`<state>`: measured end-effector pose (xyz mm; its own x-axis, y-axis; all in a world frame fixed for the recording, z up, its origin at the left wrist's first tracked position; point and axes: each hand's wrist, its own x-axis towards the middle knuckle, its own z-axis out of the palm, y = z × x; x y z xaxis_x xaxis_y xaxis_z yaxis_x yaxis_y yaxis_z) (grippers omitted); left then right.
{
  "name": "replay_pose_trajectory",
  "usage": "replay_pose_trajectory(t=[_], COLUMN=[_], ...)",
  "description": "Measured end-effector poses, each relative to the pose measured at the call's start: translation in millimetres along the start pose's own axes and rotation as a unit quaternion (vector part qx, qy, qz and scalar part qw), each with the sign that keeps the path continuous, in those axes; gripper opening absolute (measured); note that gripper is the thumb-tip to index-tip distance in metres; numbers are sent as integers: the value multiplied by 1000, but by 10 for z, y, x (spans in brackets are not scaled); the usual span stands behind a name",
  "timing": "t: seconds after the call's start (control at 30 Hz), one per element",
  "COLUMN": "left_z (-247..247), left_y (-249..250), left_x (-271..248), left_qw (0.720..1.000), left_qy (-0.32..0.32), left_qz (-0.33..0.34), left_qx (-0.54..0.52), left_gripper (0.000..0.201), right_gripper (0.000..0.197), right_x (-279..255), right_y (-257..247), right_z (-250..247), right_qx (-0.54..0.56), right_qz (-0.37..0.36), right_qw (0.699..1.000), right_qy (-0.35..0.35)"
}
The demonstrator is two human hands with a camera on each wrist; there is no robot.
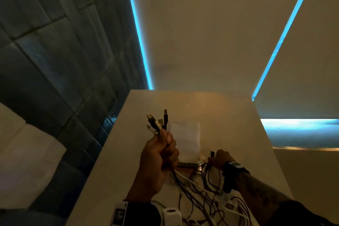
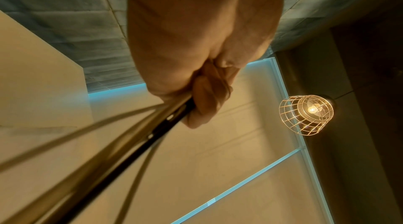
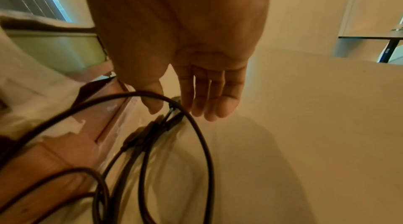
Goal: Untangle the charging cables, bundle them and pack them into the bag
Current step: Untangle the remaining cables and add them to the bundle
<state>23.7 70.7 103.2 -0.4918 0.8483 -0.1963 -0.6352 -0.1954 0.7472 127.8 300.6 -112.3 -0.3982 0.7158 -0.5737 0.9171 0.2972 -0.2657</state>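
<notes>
White table (image 1: pixel 229 108), blue-lit walls: left hand (image 1: pixel 159 159) is clenching the cables (image 1: pixel 200 189); right hand (image 3: pixel 185 46) is hovering slack-fingered beside the bag (image 1: pixel 187 139).

Bare left hand (image 1: pixel 159 159), and just below it a dark cuff (image 1: pixel 141 207) closes round the wrist. Hard against that cuff sits a white camera block (image 1: pixel 120 213) with a black printed mark, beside it a rounded white housing (image 1: pixel 171 215). The right hand (image 1: pixel 219 159) is bare too; right behind it a black strap (image 1: pixel 233 169) carries a pale-faced unit (image 1: pixel 236 164). Past the strap, dark tattoo markings (image 1: pixel 256 187) run along the bare forearm to a dark sleeve (image 1: pixel 300 213).
</notes>
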Motion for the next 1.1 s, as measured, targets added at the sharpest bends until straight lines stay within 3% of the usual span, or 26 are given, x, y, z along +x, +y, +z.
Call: replay_pose_trajectory(t=[0.23, 0.37, 0.43, 0.53, 0.6, 0.67, 0.73, 0.9, 1.1], left_z=[12, -12, -12, 18, 40, 64, 113, 281, 329], left_y=[-22, -40, -57, -85, -107, -135, -164, -230, -291], left_x=[-4, 22, 40, 65, 87, 111, 125, 142, 143], left_qw=[1000, 1000, 999, 999, 998, 997, 994, 980, 968], left_qy=[6, 12, 13, 13, 15, 20, 34, 44, 46], left_qz=[5, 14, 18, 19, 20, 28, 38, 66, 83], left_qx=[12, 25, 33, 48, 53, 66, 95, 183, 234], left_gripper=[32, 30, 29, 28, 26, 24, 21, 25, 26], right_gripper=[39, 29, 28, 19, 13, 8, 9, 13, 26], right_x=[29, -77, -146, -429, -688, -950, -1245, -1950, -2160], right_y=[71, 22, -23, -180, -320, -454, -566, -751, -729], right_z=[140, 56, -39, -298, -503, -666, -776, -857, -822], right_qx=[10, 163, 295, 496, 569, 627, 655, 542, 484], right_qz=[-18, -9, -22, -62, -107, -157, -220, -369, -366], right_qw=[999, 981, 943, 843, 786, 736, 706, 745, 788], right_qy=[47, 104, 150, 199, 218, 200, 152, 125, 106])
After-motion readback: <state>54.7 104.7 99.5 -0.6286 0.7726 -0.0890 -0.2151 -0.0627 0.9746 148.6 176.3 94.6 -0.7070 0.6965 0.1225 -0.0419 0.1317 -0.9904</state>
